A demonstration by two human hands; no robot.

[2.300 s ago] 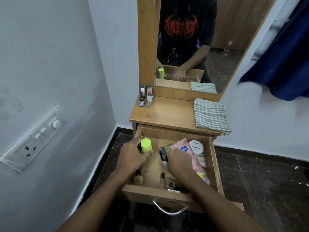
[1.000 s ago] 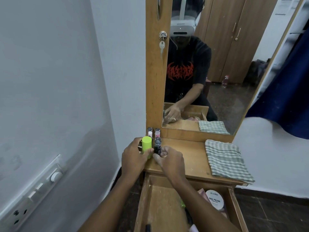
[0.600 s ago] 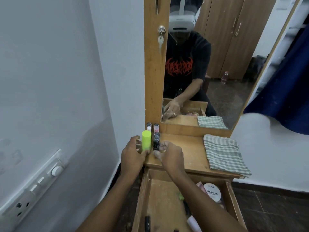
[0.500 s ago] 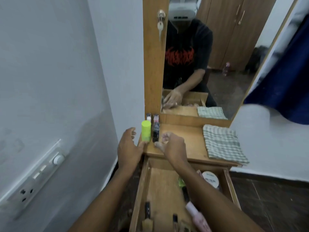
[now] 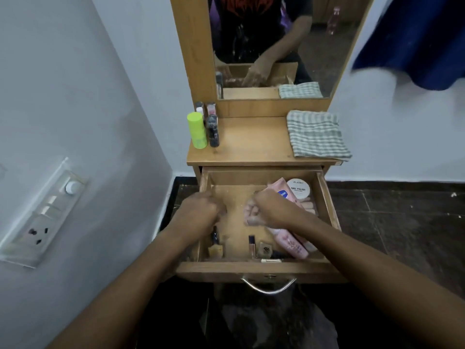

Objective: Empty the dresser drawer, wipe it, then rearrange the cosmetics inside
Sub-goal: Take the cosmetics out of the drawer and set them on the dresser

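The open wooden drawer (image 5: pixel 251 270) holds a pink tube (image 5: pixel 292 241), a round white nail-polish tub (image 5: pixel 298 188) and small bottles along its front, one at the left (image 5: pixel 215 250) and one in the middle (image 5: pixel 251 244). My left hand (image 5: pixel 198 214) hovers low over the drawer's left side, its fingers loosely curled with nothing seen in them. My right hand (image 5: pixel 266 210) is down in the middle of the drawer beside the pink tube, fingers curled under; whatever lies beneath it is hidden. A lime-green bottle (image 5: pixel 197 131) and a dark bottle (image 5: pixel 213 132) stand on the dresser top.
Two small bottles (image 5: pixel 205 108) stand behind the green one against the mirror frame (image 5: pixel 193 46). A folded checked cloth (image 5: pixel 317 134) lies on the right of the dresser top. A switch panel (image 5: pixel 42 215) sits on the left wall, and blue fabric (image 5: pixel 415 41) hangs at the upper right.
Both hands let go of the green and dark bottles on the dresser top and dropped back into the drawer. My view tilted down with them.
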